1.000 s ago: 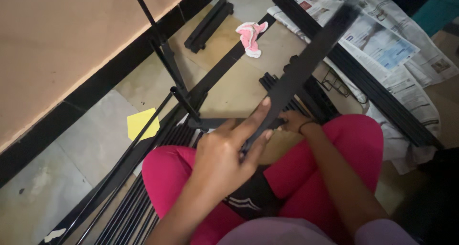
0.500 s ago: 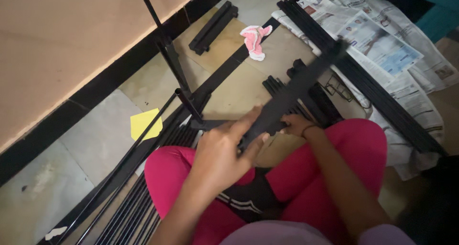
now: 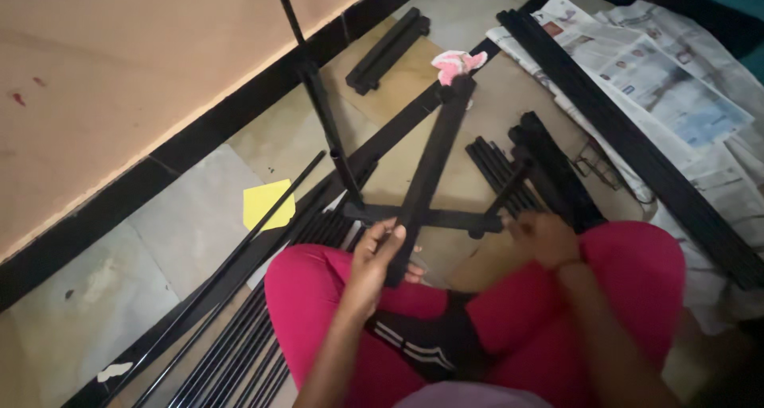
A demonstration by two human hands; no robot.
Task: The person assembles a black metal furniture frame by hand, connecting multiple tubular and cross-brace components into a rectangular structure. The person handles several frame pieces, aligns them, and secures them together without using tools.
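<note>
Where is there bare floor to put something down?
Bare patches: the pale tile between the black wall skirting and the yellow paper, and the tan floor beside the pink cloth. It is crowded by the black rods, around the left hand on the flat black bar, and at the right hand by the stacked black pieces.

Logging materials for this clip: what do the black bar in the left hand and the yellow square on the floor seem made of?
Black bar: likely painted or coated metal, judging by straight rigid edges and matte black surface; plastic is possible. Yellow square: looks like thin paper, flat, matte.
</note>
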